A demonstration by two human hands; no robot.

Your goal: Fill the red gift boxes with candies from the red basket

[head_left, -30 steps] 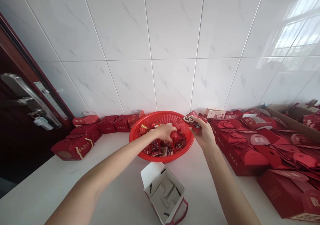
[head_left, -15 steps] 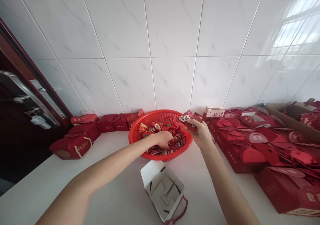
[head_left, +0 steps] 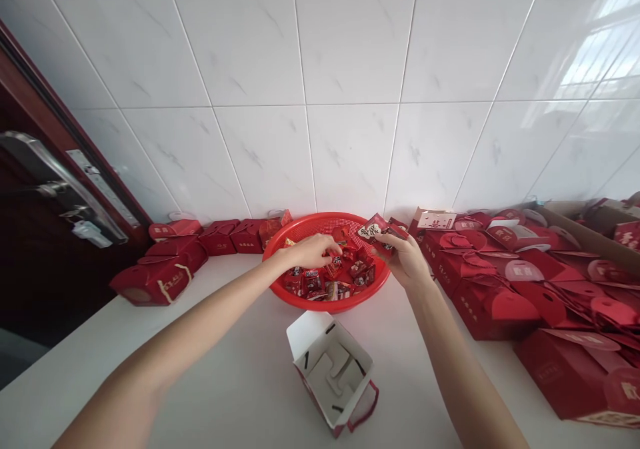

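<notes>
A red plastic basket (head_left: 367, 297) holds wrapped candies (head_left: 313, 282) in mostly red wrappers. Over its left middle is my left hand (head_left: 316, 250), fingers bent and closed; red wrapping shows at the fingertips, but I cannot make out whether it is held. At the basket's right rim, my right hand (head_left: 406, 259) grips red candy packets (head_left: 374, 228) with pale lettering, thumb on top. In front of the basket stands an open gift box (head_left: 333, 376), white inside, its lid flap raised and a red cord handle at its right side.
Many red gift boxes (head_left: 500, 309) crowd the right side of the white table (head_left: 225, 376). Several more red boxes (head_left: 155, 279) line the left back. A tiled wall (head_left: 350, 156) rises behind, and a dark door with a metal handle (head_left: 55, 182) stands left.
My left hand has risen from among the candies and shifted slightly left. My right hand keeps its packets near the rim. The whole view has shifted slightly.
</notes>
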